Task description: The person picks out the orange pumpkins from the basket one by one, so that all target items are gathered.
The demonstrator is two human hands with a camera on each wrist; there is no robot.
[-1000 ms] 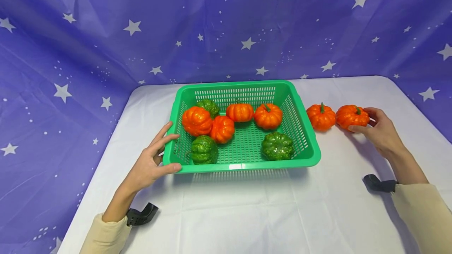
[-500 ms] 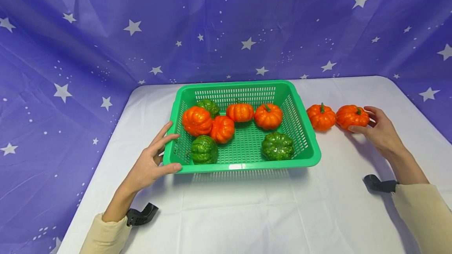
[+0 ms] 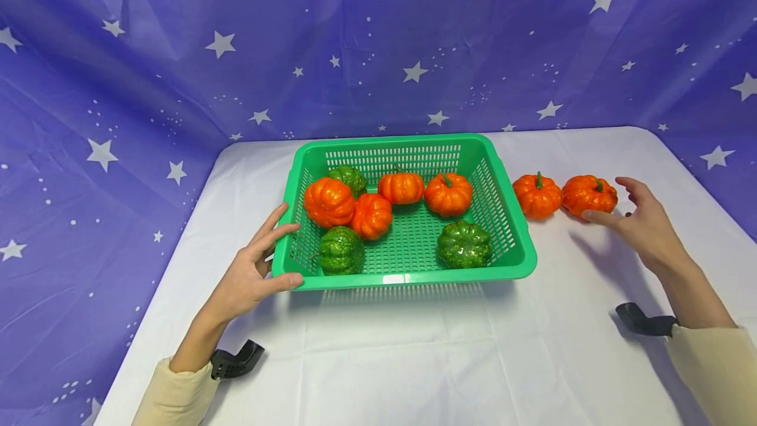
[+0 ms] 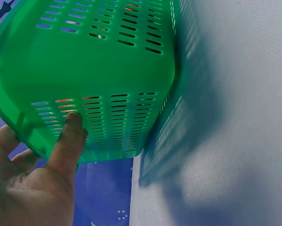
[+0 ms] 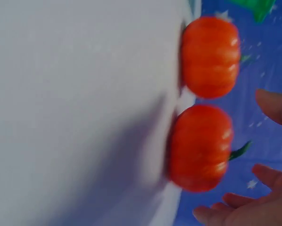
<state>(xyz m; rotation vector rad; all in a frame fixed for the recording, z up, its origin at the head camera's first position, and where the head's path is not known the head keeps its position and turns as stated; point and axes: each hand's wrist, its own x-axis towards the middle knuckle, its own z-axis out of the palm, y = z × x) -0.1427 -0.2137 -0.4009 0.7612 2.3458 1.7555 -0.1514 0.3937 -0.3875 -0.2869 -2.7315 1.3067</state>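
Observation:
My left hand (image 3: 248, 275) holds the left front corner of a green plastic basket (image 3: 408, 279), thumb on the front rim and two fingertips over the left rim. In the left wrist view, one finger (image 4: 68, 146) lies against the slotted outer wall. My right hand (image 3: 647, 229) is spread just right of an orange pumpkin (image 3: 589, 196) on the table, holding nothing. The right wrist view shows a gap between its fingers and that pumpkin (image 5: 201, 148). A second orange pumpkin (image 3: 537, 196) stands beside it, near the basket's right side.
Inside the basket are several orange pumpkins, one at the left (image 3: 328, 202), and green ones, including a dark green pumpkin (image 3: 464, 244) at the front right. A white cloth (image 3: 402, 360) covers the table. A purple star-printed curtain (image 3: 378, 38) hangs behind and at the sides.
My right hand has let go of the outer orange pumpkin and drawn slightly right, its fingers spreading. The pumpkin stays in place. My left hand keeps its place on the basket.

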